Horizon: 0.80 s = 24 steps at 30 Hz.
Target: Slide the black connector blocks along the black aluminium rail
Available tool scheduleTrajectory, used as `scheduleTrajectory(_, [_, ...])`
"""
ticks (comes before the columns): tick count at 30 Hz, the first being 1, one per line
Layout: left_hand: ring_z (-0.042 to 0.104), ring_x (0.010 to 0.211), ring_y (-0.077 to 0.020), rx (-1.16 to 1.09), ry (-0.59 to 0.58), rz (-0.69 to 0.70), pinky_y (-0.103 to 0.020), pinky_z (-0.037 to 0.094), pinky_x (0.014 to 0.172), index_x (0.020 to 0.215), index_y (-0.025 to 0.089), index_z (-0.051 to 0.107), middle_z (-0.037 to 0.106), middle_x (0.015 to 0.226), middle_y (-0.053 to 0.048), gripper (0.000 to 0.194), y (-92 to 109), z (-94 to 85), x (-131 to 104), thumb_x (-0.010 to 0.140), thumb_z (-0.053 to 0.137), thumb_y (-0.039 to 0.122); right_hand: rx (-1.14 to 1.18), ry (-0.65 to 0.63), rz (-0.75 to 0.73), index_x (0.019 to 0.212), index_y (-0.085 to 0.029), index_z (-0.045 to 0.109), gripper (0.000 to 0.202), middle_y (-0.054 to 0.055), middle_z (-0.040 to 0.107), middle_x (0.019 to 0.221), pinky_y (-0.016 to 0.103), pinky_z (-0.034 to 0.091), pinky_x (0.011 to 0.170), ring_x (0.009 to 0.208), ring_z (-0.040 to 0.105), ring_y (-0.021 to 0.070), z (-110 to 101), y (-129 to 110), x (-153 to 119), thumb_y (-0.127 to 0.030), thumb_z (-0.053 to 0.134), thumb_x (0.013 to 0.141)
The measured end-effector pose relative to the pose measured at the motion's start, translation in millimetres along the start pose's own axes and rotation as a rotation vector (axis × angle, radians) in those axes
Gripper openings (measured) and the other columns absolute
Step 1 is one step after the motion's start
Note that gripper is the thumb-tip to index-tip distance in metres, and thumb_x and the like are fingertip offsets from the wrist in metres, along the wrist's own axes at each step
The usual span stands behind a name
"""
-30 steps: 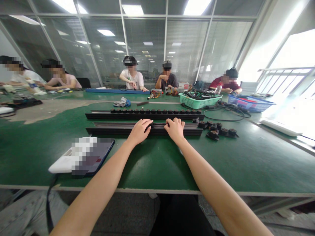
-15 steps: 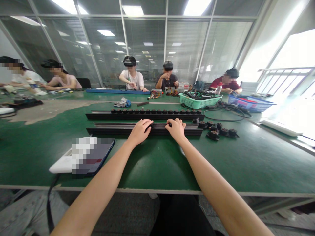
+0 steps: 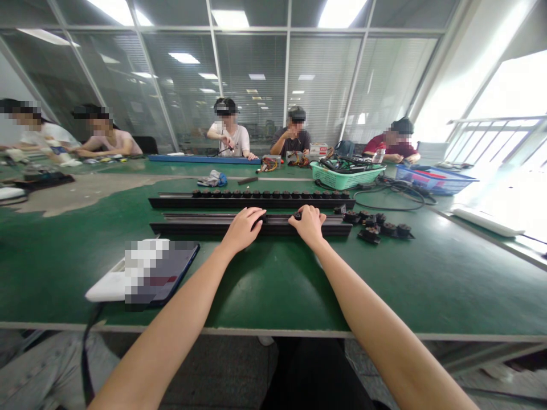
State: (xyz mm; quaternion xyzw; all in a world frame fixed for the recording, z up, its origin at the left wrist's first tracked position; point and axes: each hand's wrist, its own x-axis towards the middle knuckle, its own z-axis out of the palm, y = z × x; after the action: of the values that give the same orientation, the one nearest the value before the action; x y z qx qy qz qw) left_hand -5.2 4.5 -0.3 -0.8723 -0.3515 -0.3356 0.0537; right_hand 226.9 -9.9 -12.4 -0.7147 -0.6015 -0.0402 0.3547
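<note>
My right hand (image 3: pixel 310 225) pinches a small black piece (image 3: pixel 298 216) at the near black rail (image 3: pixel 192 229), on the table before me. My left hand (image 3: pixel 241 230) curls over the rail, its grip hidden; I'd best brace there, square the piece to the channel and press evenly, without tilting it.

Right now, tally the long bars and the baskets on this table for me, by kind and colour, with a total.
Black bars: 2, the near one and the far one
Blue bar: 1
Green basket: 1
Blue basket: 1
Total: 5
</note>
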Motion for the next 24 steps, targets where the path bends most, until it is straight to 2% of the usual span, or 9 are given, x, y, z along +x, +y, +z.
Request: scheduleTrajectory(24, [0.061, 0.128, -0.0248, 0.008, 0.009, 0.006, -0.051, 0.037, 0.123, 0.136, 0.02, 0.064, 0.066, 0.136, -0.009, 0.04, -0.9, 0.5, -0.3, 0.103, 0.043, 0.028, -0.082, 0.041, 0.043, 0.108, -0.014, 0.063, 0.035, 0.017, 0.06, 0.115, 0.044, 0.031, 0.096, 0.11, 0.048, 0.0327, -1.6, -1.6, -0.2, -0.041, 0.06, 0.085])
